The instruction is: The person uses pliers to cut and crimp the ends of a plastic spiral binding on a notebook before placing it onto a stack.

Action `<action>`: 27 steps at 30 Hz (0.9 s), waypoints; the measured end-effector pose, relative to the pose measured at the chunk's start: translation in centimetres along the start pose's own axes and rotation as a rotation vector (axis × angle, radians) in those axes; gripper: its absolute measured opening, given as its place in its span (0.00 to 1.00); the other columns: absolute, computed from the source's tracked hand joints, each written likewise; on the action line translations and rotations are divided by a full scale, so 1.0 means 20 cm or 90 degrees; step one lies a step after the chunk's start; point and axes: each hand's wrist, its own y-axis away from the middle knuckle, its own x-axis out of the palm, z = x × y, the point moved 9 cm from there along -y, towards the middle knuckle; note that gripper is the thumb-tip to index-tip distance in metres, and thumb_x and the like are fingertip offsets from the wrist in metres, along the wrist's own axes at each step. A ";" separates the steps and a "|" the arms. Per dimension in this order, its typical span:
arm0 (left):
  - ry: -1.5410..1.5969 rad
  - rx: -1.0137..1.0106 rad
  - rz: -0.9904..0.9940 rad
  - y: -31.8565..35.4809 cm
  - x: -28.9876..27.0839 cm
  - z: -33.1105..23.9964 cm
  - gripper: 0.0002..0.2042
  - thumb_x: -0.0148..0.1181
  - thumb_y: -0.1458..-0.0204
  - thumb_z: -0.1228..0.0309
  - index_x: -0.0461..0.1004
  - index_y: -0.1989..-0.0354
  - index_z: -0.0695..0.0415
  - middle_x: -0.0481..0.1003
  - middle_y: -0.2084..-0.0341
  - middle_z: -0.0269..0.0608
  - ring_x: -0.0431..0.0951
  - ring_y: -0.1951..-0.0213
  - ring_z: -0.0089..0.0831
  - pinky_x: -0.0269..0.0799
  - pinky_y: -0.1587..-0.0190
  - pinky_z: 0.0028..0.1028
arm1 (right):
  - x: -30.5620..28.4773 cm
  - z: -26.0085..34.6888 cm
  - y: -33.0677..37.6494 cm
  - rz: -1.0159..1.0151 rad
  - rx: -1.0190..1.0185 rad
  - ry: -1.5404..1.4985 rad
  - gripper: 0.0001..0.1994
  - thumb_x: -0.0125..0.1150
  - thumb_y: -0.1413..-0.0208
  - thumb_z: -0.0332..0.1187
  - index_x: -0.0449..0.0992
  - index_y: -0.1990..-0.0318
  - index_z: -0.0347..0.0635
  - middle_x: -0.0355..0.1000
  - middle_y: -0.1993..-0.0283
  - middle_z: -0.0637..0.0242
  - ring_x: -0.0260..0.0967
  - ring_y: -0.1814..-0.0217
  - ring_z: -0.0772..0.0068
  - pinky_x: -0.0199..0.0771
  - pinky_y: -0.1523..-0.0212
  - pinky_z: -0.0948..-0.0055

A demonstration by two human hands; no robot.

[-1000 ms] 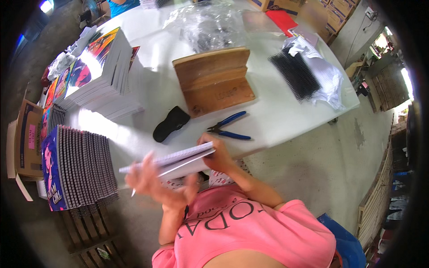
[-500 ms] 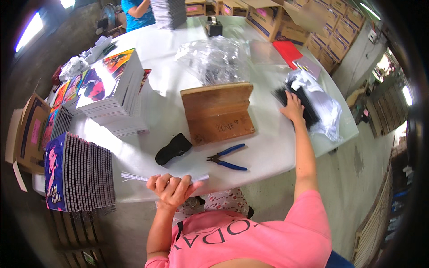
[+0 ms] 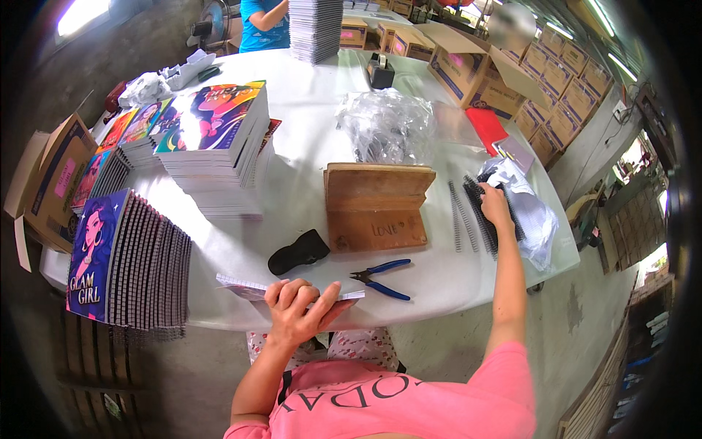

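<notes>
My left hand [image 3: 298, 311] is closed round a notebook page block [image 3: 245, 286], held nearly edge-on at the table's near edge. On the right, my right hand [image 3: 495, 206] reaches into a pile of black spiral binding coils [image 3: 515, 219], its fingers bent onto them; the fingertips are partly hidden. The pile lies on crumpled white plastic wrapping [image 3: 537, 235]. Left of it, two loose coils [image 3: 456, 219] rest on the table. A brown wooden stand [image 3: 376, 227] with an upright back sits in the middle. In front are blue-handled cutters [image 3: 384, 280] and a black curved object [image 3: 298, 252].
Stacked notebooks [image 3: 212, 154] and a row of coil-bound notebooks [image 3: 139, 263] occupy the left. Clear plastic [image 3: 387, 128], a tape dispenser [image 3: 380, 71] and an open carton [image 3: 475, 80] are farther back. Another person in a blue shirt [image 3: 262, 28] stands behind a tall stack [image 3: 316, 29].
Two coils now lie apart, left of the pile. My right hand's fingers have drawn in on the coils. The page block in my left hand has tilted, showing more of its face. The view has shifted.
</notes>
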 end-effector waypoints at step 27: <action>-0.009 -0.202 -0.039 0.05 0.10 0.00 0.23 0.68 0.64 0.48 0.68 0.67 0.49 0.65 0.68 0.34 0.64 0.45 0.39 0.21 0.37 0.61 | -0.28 1.27 0.89 0.145 -0.281 -0.639 0.11 0.60 0.49 0.28 0.78 0.56 0.44 0.71 0.63 0.65 0.68 0.62 0.68 0.67 0.61 0.72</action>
